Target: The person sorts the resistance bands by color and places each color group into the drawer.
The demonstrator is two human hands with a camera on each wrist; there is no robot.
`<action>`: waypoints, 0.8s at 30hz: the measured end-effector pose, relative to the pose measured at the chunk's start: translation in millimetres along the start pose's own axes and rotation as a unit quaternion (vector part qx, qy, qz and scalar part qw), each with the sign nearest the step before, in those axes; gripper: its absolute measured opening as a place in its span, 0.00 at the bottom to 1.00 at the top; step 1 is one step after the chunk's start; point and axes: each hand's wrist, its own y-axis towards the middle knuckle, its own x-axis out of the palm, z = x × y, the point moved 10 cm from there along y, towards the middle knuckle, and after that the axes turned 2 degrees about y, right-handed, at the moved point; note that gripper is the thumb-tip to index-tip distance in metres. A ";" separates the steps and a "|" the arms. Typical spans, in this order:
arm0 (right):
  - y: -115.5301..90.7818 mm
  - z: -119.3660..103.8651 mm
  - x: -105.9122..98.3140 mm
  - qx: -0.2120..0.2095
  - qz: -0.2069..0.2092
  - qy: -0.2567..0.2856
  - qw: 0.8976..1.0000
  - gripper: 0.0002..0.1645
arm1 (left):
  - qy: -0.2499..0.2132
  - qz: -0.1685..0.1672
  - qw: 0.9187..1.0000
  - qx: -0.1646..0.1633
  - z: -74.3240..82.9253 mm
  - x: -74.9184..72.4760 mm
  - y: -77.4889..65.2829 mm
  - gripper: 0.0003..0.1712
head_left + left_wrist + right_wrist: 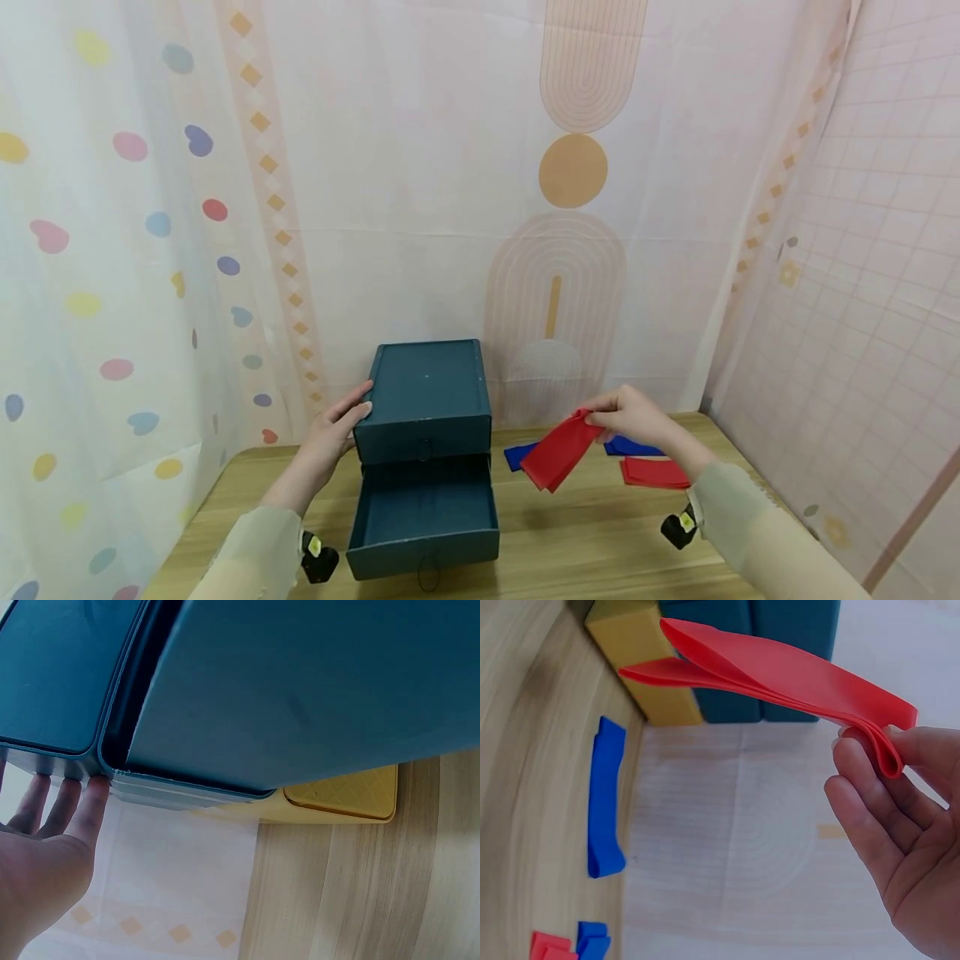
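Head view, btm ctr: pulled-out drawer (457, 550) of teal cabinet (427, 379). L hand (330, 437): fingers extended, touching cabinet's L side. R hand (637, 417), lower R of ctr: pinches folded red strip (558, 454) above worktop (585, 542). Wrist views only: yellow section (345, 793) below the teal. R wrist view: strip smooth, looped fold at fingers, free ends splayed. Beyond: 2nd red strip (656, 472), blue strips (630, 447), patterned curtain (420, 208).

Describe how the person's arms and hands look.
The left hand and right hand are bare, ungloved. Pale cream to grey-green sleeves end short of the wrists. Beside each cuff sits a small black device bearing a yellow-green patch.
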 end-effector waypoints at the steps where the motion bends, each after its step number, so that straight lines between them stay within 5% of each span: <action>1: -0.2 -3.0 1.0 -0.004 -0.004 0.000 1.000 0.15 | -0.001 0.002 1.000 -0.001 -0.4 -0.5 -0.3 0.36; 24: 2.6 -81.5 24.7 -0.046 -0.071 -0.006 0.996 0.15 | -0.008 -0.004 1.000 0.000 3.1 1.7 -2.6 0.35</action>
